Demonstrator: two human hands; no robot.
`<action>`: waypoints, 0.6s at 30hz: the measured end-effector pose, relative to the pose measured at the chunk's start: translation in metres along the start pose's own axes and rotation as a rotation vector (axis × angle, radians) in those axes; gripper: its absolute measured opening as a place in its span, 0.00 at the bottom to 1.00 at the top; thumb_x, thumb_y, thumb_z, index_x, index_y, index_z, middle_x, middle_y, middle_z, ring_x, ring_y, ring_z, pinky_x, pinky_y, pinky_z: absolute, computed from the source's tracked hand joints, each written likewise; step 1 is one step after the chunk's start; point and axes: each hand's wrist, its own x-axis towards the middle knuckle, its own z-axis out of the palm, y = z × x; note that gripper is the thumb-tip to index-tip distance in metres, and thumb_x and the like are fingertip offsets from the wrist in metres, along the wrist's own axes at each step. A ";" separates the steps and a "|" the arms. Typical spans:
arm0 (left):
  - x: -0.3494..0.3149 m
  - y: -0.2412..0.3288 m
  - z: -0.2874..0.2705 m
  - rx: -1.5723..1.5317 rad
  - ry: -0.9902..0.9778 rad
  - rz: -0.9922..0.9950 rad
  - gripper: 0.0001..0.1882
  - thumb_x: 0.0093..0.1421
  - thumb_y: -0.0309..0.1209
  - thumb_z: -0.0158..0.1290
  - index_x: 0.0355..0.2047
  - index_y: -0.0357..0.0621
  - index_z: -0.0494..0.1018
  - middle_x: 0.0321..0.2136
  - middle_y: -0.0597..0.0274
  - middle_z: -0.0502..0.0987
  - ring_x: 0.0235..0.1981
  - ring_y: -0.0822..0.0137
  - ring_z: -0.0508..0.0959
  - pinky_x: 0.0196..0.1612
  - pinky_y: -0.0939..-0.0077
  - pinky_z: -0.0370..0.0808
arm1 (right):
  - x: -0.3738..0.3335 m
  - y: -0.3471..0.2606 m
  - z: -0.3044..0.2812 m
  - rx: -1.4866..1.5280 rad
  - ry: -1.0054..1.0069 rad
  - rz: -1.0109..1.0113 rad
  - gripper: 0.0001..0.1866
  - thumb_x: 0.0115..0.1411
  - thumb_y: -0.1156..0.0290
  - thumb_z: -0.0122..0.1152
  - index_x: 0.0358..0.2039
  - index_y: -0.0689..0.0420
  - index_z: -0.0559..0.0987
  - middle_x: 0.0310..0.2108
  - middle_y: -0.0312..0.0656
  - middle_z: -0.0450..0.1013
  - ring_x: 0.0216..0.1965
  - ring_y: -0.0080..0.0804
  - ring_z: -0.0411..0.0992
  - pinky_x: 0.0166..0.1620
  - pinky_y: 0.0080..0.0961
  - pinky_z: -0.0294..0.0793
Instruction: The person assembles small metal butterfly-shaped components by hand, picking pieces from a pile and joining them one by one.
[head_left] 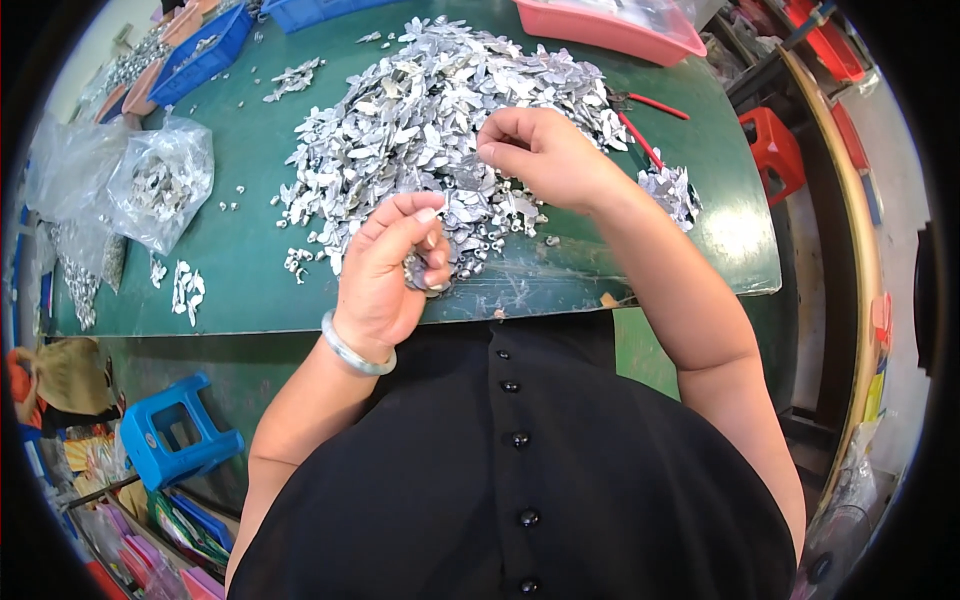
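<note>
With the heap as the clock's centre and twelve pointing away from the body, the left hand (388, 260) is nearest, between six and seven o'clock, above the near edge of the tabletop (570, 285). Its fingers are curled around a few grey metal pieces (413, 270), while thumb and forefinger come together above them; whether these tips grip something small is unclear. That curl is best kept snug but light, so the pieces neither spill nor jam, leaving the thumb and forefinger free for fine work. Small barrel-shaped pieces (472, 243) lie just beyond, at about six. Near four, the right hand (535, 158) hangs over the heap, fingers bent, thumb and forefinger tips close; I cannot tell whether they meet or pinch a piece. Lifting single pieces off the surface with those tips should work better than digging in. The heap of flat, leaf-like metal pieces (420, 110) spreads behind both, with a red-handled tool (641, 140) at three and a pink tray (610, 36) farther off at two.
</note>
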 end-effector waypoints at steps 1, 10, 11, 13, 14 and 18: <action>0.001 0.002 0.001 0.155 0.013 0.100 0.09 0.55 0.27 0.45 0.37 0.39 0.67 0.19 0.68 0.63 0.19 0.75 0.63 0.20 0.85 0.59 | -0.002 -0.001 -0.003 0.006 -0.011 -0.032 0.05 0.53 0.73 0.51 0.27 0.62 0.71 0.19 0.30 0.66 0.23 0.14 0.61 0.26 0.14 0.62; 0.010 0.008 0.017 0.567 -0.042 0.092 0.04 0.52 0.24 0.52 0.29 0.41 0.69 0.19 0.71 0.69 0.15 0.84 0.63 0.16 0.92 0.58 | -0.023 -0.034 -0.006 -0.131 -0.149 -0.296 0.04 0.53 0.75 0.50 0.28 0.63 0.72 0.19 0.35 0.67 0.22 0.18 0.61 0.27 0.18 0.63; 0.010 0.007 0.017 0.488 -0.033 0.063 0.04 0.52 0.23 0.51 0.28 0.42 0.68 0.19 0.68 0.71 0.15 0.83 0.64 0.15 0.92 0.59 | -0.024 -0.034 -0.005 -0.112 -0.114 -0.271 0.05 0.53 0.75 0.50 0.29 0.63 0.72 0.20 0.35 0.67 0.22 0.18 0.62 0.27 0.17 0.63; 0.010 0.002 0.015 0.429 -0.029 0.071 0.04 0.52 0.23 0.51 0.28 0.42 0.67 0.20 0.66 0.72 0.15 0.83 0.65 0.15 0.91 0.59 | -0.025 -0.027 -0.003 0.018 -0.051 -0.198 0.08 0.55 0.73 0.49 0.32 0.63 0.73 0.20 0.33 0.67 0.23 0.17 0.63 0.28 0.15 0.65; 0.010 -0.001 0.013 0.368 -0.023 0.082 0.04 0.53 0.23 0.51 0.28 0.43 0.66 0.20 0.64 0.73 0.15 0.82 0.65 0.15 0.91 0.59 | -0.027 -0.023 -0.003 0.019 -0.049 -0.198 0.08 0.55 0.73 0.49 0.32 0.63 0.73 0.20 0.33 0.67 0.23 0.17 0.63 0.28 0.15 0.65; 0.010 -0.005 0.010 0.312 -0.016 0.050 0.05 0.53 0.23 0.50 0.27 0.44 0.65 0.23 0.61 0.75 0.15 0.82 0.66 0.15 0.91 0.59 | -0.041 -0.021 -0.001 0.281 -0.098 0.075 0.08 0.57 0.70 0.49 0.31 0.61 0.74 0.21 0.31 0.69 0.22 0.14 0.65 0.27 0.11 0.66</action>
